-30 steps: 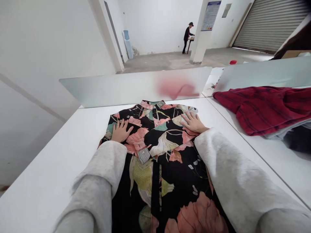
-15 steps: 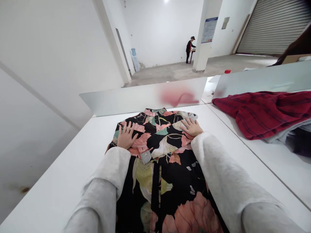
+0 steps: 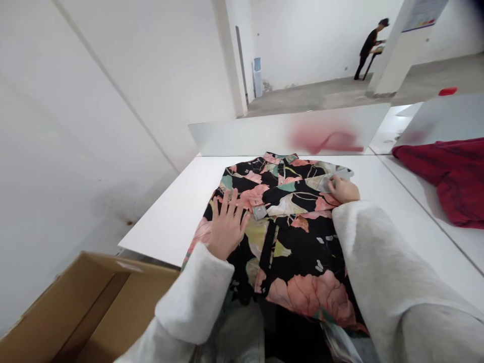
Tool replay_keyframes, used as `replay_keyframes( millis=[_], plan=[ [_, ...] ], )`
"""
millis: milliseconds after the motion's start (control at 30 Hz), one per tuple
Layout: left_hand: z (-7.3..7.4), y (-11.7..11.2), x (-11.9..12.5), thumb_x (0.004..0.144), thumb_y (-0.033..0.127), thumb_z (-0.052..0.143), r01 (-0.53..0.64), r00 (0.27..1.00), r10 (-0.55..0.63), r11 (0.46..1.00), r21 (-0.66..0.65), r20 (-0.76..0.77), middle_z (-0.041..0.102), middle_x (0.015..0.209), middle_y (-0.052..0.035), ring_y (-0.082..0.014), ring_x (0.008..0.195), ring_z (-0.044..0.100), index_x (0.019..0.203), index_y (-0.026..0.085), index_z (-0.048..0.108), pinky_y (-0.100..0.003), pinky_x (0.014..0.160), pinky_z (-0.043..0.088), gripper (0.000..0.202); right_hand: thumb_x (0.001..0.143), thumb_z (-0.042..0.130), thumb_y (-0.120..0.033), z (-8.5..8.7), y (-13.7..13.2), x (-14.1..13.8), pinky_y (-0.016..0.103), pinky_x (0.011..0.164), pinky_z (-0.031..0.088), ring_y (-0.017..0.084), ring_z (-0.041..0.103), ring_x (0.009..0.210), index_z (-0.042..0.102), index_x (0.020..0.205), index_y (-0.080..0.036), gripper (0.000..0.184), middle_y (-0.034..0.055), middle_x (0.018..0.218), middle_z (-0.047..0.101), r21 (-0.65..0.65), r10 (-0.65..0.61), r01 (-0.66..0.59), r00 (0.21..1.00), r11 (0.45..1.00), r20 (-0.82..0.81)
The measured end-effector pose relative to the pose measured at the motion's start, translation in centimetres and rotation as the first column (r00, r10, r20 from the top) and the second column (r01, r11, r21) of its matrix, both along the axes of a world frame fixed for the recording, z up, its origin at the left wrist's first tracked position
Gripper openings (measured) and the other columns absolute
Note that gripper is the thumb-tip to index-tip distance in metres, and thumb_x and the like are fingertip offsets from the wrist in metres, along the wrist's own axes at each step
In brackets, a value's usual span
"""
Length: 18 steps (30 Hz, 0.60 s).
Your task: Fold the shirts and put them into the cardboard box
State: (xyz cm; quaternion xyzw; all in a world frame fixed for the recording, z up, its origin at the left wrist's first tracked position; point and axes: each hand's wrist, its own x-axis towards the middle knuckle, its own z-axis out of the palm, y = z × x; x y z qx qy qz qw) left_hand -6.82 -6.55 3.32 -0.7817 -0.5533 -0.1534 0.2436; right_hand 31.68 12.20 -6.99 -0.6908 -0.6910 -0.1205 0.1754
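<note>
A black floral shirt (image 3: 298,254) with pink and green print lies spread on the white table, collar at the far end. One of its sleeves is folded across the chest, its cuff (image 3: 259,212) near the middle. My left hand (image 3: 229,224) rests flat on the shirt's left side, fingers spread. At the right shoulder my right hand (image 3: 343,190) has its fingers curled and pinched on the fabric at the sleeve fold. The shirt's hem hangs over the near table edge.
An open cardboard box (image 3: 124,297) stands at the lower left, below the white table (image 3: 170,201). A frosted divider (image 3: 242,133) runs along the back. A red plaid garment (image 3: 454,176) lies at the right. Far off, a person (image 3: 370,48) stands near a pillar.
The view has swung left and down, bringing the box into sight. My left hand has moved down the shirt toward me. My right hand, flat before, has curled its fingers at the shoulder.
</note>
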Motion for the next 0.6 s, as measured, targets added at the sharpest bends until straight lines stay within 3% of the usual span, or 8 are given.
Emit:
replay_keyframes(
  millis=[133,233,300,400,467,600],
  plan=[
    [-4.2,-5.3,-2.6,0.094,0.040,0.034,-0.290,0.950,0.302,0.948,-0.133,0.083,0.041,0.144,-0.0196,-0.0375,0.133,0.035,0.139,0.008,0.041,-0.060,0.106,0.027,0.056,0.090,0.044,-0.023,1.8,-1.1,0.0,0.031,0.068,0.040,0.023,0.062,0.080,0.060,0.113,-0.006,0.033,0.0193,0.100,0.067,-0.148,0.020,-0.036,0.994,0.988,-0.107],
    [-7.1,-8.7,-6.2,0.093,0.037,0.031,-0.488,0.848,0.523,0.836,-0.252,0.092,0.045,0.139,-0.0221,-0.0384,0.129,0.040,0.137,0.005,0.044,-0.060,0.103,0.031,0.056,0.091,0.045,-0.022,4.3,-3.3,0.7,0.027,0.074,0.042,0.019,0.062,0.087,0.050,0.126,0.001,0.042,0.0204,0.107,0.065,-0.274,0.097,-0.163,0.967,0.948,-0.238],
    [-8.4,-10.6,-8.5,0.092,0.038,0.032,-0.551,0.790,0.605,0.771,-0.320,0.100,0.043,0.141,-0.0231,-0.0395,0.130,0.039,0.137,0.001,0.041,-0.060,0.103,0.031,0.060,0.091,0.047,-0.024,6.0,-5.9,1.5,0.024,0.077,0.042,0.016,0.061,0.091,0.049,0.128,0.001,0.045,0.0197,0.112,0.064,-0.346,0.163,-0.264,0.942,0.900,-0.294],
    [-9.4,-12.3,-11.2,0.089,0.042,0.032,-0.559,0.733,0.661,0.720,-0.411,0.162,0.040,0.142,-0.0240,-0.0417,0.130,0.036,0.137,-0.003,0.039,-0.060,0.101,0.034,0.066,0.089,0.050,-0.028,8.1,-12.0,3.3,0.024,0.076,0.042,0.014,0.062,0.085,0.056,0.124,-0.006,0.042,0.0158,0.112,0.065,-0.404,0.195,-0.315,0.930,0.859,-0.311],
    [-9.7,-12.7,-12.2,0.089,0.043,0.033,-0.524,0.723,0.652,0.733,-0.433,0.229,0.040,0.142,-0.0243,-0.0422,0.131,0.034,0.136,0.001,0.042,-0.061,0.098,0.035,0.064,0.089,0.049,-0.031,8.9,-17.3,4.4,0.026,0.069,0.043,0.014,0.063,0.071,0.053,0.128,-0.009,0.045,0.0127,0.097,0.070,-0.449,0.120,-0.261,0.941,0.854,-0.318],
    [-9.8,-12.3,-12.5,0.084,0.048,0.041,-0.466,0.719,0.602,0.788,-0.402,0.347,0.040,0.140,-0.0278,-0.0409,0.130,0.035,0.126,0.002,0.050,-0.057,0.100,0.035,0.063,0.091,0.041,-0.044,8.2,-28.9,5.2,0.028,0.056,0.047,0.017,0.062,0.051,0.024,0.148,-0.011,0.068,0.0058,0.066,0.069,-0.598,-0.120,-0.201,0.883,0.776,-0.453]
  ],
)
